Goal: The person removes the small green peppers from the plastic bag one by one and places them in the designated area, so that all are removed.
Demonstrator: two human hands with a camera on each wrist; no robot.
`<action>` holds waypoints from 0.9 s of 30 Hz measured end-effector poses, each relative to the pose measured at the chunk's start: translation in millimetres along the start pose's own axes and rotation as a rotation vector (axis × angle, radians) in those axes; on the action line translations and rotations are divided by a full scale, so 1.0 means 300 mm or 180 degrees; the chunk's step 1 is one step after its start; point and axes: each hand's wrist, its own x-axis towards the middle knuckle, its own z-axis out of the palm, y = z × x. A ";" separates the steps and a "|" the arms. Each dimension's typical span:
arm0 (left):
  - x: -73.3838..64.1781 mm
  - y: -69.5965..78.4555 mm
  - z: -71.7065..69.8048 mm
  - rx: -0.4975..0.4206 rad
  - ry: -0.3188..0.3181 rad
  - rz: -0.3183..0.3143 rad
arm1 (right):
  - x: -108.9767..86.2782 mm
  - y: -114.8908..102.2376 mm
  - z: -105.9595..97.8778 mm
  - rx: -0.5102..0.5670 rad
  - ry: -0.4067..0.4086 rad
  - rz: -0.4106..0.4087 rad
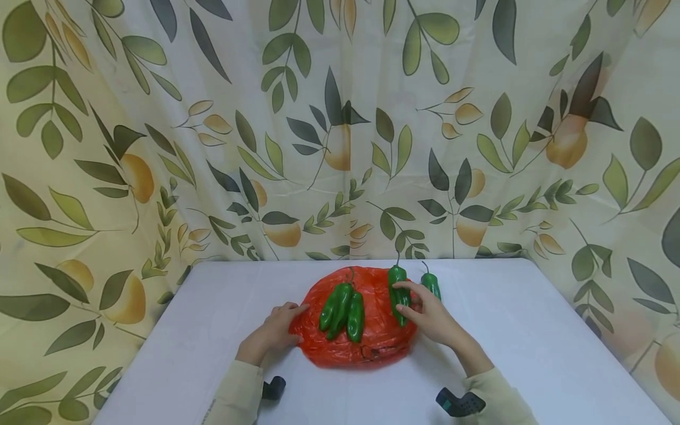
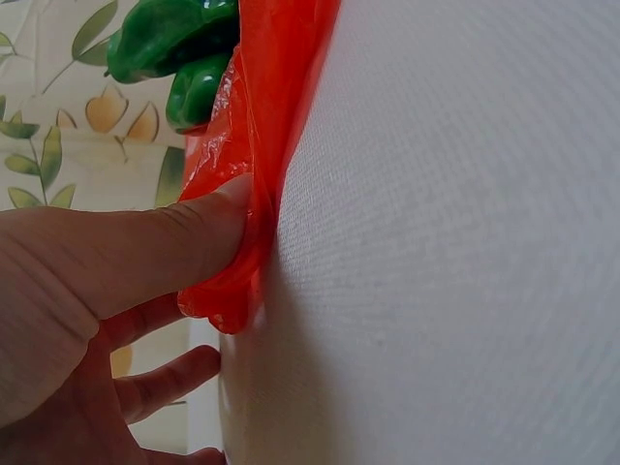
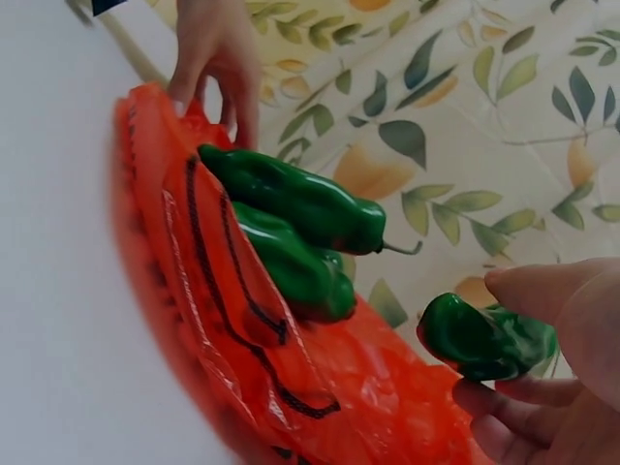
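Note:
A red plastic bag (image 1: 379, 289) lies flat on the white table, with several green peppers (image 1: 340, 310) heaped on its left half. My left hand (image 1: 278, 327) pinches the bag's left edge; in the left wrist view the thumb (image 2: 208, 228) presses on the red plastic with the index finger behind it. My right hand (image 1: 427, 313) holds another green pepper (image 1: 397, 289) over the bag's right side, stem pointing away. The right wrist view shows this held pepper (image 3: 475, 334) between thumb and fingers. One more green pepper (image 1: 431, 284) lies just beyond the right hand, partly hidden by it.
The white table (image 1: 531, 354) reaches back to a curtain (image 1: 329, 130) printed with leaves and fruit. Black wrist devices (image 1: 461, 404) sit by both sleeves. Dark printed marks show on the bag's near side.

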 end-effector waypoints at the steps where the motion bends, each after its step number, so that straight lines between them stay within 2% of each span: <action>1: -0.001 0.001 -0.001 -0.0004 0.0001 0.0001 | 0.000 -0.001 -0.004 0.0008 0.0009 0.0006; 10: 0.001 0.000 0.000 0.0038 0.0014 0.0040 | -0.004 0.015 -0.045 0.0049 0.0112 -0.0090; 23: 0.007 -0.006 0.004 0.0046 -0.0001 0.0049 | -0.010 0.046 -0.084 0.0078 0.0151 -0.0055; 27: 0.003 -0.002 0.002 0.0058 0.0000 0.0082 | -0.009 0.057 -0.091 -0.0019 0.0199 0.0010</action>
